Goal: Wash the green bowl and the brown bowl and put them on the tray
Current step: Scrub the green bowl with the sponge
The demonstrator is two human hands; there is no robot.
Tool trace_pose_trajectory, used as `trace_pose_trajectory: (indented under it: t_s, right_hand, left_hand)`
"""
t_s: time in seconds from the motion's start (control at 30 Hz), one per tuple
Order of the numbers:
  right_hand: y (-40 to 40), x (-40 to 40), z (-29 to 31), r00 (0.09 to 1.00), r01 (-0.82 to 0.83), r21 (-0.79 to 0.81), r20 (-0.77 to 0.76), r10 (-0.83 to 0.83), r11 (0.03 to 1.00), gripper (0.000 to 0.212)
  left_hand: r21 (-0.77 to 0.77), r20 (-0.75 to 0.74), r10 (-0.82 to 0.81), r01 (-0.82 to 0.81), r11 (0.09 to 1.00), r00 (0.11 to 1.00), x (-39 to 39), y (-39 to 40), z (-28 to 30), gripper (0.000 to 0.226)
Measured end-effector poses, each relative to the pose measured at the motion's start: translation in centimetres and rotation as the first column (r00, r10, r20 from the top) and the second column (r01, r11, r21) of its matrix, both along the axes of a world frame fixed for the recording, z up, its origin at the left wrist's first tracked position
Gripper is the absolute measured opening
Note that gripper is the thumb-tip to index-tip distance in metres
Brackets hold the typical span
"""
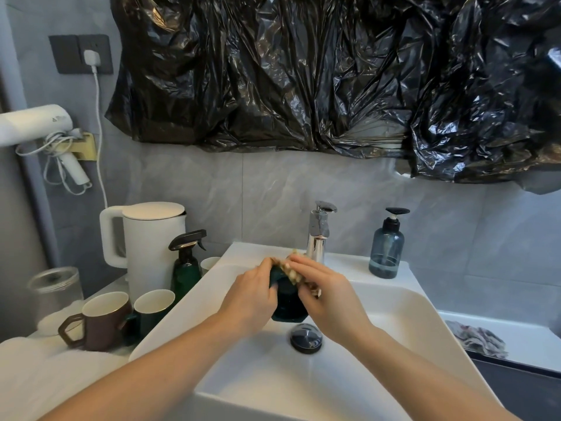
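Left hand (252, 294) gripping green bowl (288, 302), right hand (326, 288) pressing cloth (293, 273), white sink (394, 305), grey tiled wall (273, 189).

Three mugs (106, 320) stand left of one sink (403, 305). One kettle (151, 238), one spray bottle (185, 262), one soap dispenser (387, 247).

Left hand (250, 294) and right hand (324, 294) clenched together, forearms outstretched.
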State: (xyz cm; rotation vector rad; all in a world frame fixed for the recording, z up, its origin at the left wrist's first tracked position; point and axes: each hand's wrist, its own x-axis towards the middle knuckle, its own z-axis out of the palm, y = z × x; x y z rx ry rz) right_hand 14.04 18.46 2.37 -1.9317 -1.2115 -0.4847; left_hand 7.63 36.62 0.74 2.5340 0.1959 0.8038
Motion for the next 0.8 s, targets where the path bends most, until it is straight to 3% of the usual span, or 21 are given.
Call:
trace_pose_trajectory:
  t_s: [0.17, 0.4, 0.53, 0.7, 0.8]
  right_hand:
    - [-0.54, 0.44, -0.06, 0.991, 0.023, 0.042, -0.129, -0.018, 0.999, 0.048]
    - [-0.37, 0.23, 0.03, 0.998, 0.0, 0.012, -0.065, 0.001, 1.0, 0.06]
    - [-0.69, 0.3, 0.06, 0.956, -0.008, 0.053, -0.294, 0.023, 0.999, 0.043]
    - [-0.54, 0.21, -0.06, 0.939, -0.034, 0.088, -0.34, 0.062, 0.996, 0.04]
    - [-0.72, 0.47, 0.09, 0.917, 0.004, 0.026, -0.399, 0.007, 1.0, 0.064]
  left_hand:
    - [-0.039, 0.056, 0.084, -0.082, 0.996, 0.995, 0.16, -0.02, 0.03, 0.012]
    - [-0.102, 0.072, 0.066, -0.058, 0.993, 0.995, 0.58, -0.29, -0.2, 0.009]
    - [-0.192, 0.078, 0.103, -0.086, 0.978, 0.992, 0.63, -0.2, -0.04, 0.01]
    - [-0.346, -0.01, -0.036, 0.03, 0.938, 0.999, 0.53, -0.16, -0.37, 0.013]
    - [-0.463, -0.031, -0.142, 0.112, 0.879, 0.989, 0.67, -0.65, -0.49, 0.015]
